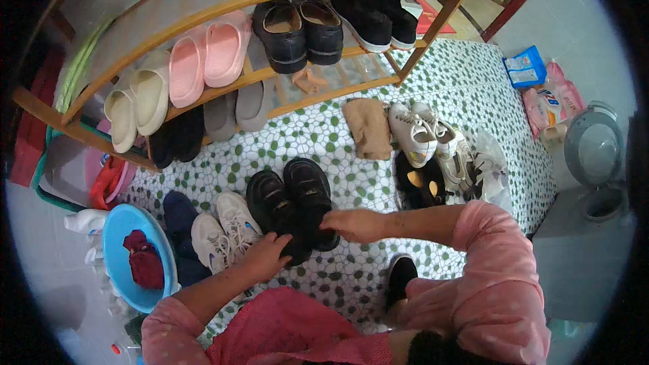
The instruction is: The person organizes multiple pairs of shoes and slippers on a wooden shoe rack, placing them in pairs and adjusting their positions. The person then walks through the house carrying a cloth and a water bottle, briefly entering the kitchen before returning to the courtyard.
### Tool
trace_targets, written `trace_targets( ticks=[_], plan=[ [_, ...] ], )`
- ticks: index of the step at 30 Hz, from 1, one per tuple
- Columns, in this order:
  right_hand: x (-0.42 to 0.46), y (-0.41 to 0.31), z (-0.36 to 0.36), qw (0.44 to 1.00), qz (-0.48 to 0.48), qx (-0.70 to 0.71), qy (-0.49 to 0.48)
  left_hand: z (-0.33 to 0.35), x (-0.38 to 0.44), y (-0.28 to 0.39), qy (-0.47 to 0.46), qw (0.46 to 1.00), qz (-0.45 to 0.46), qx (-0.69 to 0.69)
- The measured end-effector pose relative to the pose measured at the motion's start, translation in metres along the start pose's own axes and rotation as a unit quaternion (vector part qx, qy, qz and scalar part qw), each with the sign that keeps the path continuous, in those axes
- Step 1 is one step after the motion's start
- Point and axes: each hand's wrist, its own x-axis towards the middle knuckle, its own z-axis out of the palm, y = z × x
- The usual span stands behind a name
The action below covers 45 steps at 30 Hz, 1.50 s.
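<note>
A pair of black shoes stands side by side on the pebble-patterned floor before me, the left shoe and the right shoe with toes pointing away. My left hand grips the left one near its heel, thumb and fingers at the edge. With bent fingers, my right hand holds the right one by its outer rear side. The heel openings are dark, and the fingertips are partly hidden. Close by on the left sit white sneakers, laces on top, and a dark blue pair.
A wooden shoe rack with several pairs stands ahead. Left is a blue basin holding dark red cloth. On the right lie a brown cloth, more white sneakers, black shoes, a plastic bag and a grey lidded bin.
</note>
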Motion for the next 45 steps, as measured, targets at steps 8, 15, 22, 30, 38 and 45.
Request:
trace_targets(
  ticks=[8,15,22,30,38,45],
  plan=[
    [-0.001,-0.006,0.014,0.978,0.032,-0.127,-0.162,0.006,-0.006,-0.005,-0.008,0.999,0.032,-0.003],
    [0.009,-0.006,0.01,0.956,0.09,-0.193,-0.202,0.005,-0.008,-0.006,-0.034,0.999,0.038,0.011],
    [-0.014,0.005,0.004,0.958,0.133,-0.195,-0.163,0.004,-0.009,-0.001,-0.065,0.998,0.009,0.002],
    [-0.024,0.013,0.005,0.969,0.1,-0.172,-0.144,0.023,-0.01,0.003,0.068,0.981,0.109,0.145],
    [-0.032,0.023,0.012,0.974,0.084,-0.174,-0.118,0.032,-0.006,0.01,0.088,0.979,0.133,0.127],
    [-0.027,0.006,-0.014,0.972,0.176,-0.146,-0.063,0.036,0.01,0.024,0.023,0.991,0.075,0.107]
  ],
)
